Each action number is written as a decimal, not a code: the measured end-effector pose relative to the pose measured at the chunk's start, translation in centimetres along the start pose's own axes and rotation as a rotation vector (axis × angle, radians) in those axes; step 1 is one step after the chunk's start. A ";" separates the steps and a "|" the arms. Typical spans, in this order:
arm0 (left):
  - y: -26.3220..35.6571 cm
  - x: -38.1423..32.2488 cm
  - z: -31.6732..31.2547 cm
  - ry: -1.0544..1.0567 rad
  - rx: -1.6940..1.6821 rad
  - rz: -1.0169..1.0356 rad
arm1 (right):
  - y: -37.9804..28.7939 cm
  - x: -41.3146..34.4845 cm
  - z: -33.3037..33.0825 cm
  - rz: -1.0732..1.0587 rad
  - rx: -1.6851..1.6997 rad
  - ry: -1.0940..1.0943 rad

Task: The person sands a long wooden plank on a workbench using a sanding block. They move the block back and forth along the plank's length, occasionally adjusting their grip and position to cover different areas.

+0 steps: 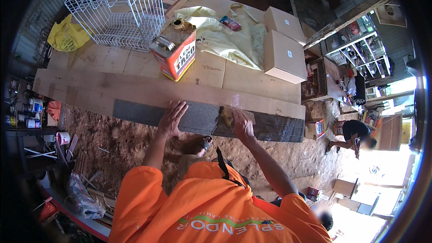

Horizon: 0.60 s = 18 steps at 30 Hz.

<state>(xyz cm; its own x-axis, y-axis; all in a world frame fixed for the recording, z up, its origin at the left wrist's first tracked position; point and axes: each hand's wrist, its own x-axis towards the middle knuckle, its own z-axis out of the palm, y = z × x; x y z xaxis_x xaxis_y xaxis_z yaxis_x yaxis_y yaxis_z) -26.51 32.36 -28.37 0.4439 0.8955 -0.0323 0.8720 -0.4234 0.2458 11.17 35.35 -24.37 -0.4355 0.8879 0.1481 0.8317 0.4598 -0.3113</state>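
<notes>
A long grey laminate strip (199, 118) lies along the near edge of the worktable. My left hand (172, 118) presses flat on its middle, fingers spread, holding nothing. Farther right, my right hand (242, 125) grips a thin, flat brown spreader piece (250, 116) against the strip. Yellowish-brown glue (226, 118) sits at the spreader's left side. To the right of the glue, the strip's surface (276, 126) looks dark and wet; to the left it is dull grey. Beyond the strip stands a red and white Taco adhesive tin (174, 52) with a crusted opening.
A white wire basket (118, 17), a yellow plastic bag (67, 35), a pale cloth bag (233, 45) and cardboard boxes (285, 57) occupy the table. Bare earth floor (111, 135) lies below its edge. Another person (354, 133) is bent over at the right.
</notes>
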 end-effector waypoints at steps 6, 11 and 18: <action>-0.2 0.0 0.5 -0.016 -0.013 0.000 | -0.6 -0.3 0.7 -0.029 -0.016 -0.012; -0.2 0.0 0.3 -0.004 -0.037 0.002 | -1.6 -0.8 0.6 -0.006 0.008 -0.090; -0.1 -0.3 0.1 -0.003 -0.066 0.002 | -1.3 1.1 0.4 0.069 0.042 0.005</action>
<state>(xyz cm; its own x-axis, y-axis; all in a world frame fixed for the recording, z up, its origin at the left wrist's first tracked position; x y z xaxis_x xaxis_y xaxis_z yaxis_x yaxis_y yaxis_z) -26.69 32.16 -28.53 0.4464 0.8942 -0.0348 0.8556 -0.4151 0.3094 9.42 35.75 -24.19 -0.3756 0.9177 0.1294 0.8446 0.3964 -0.3599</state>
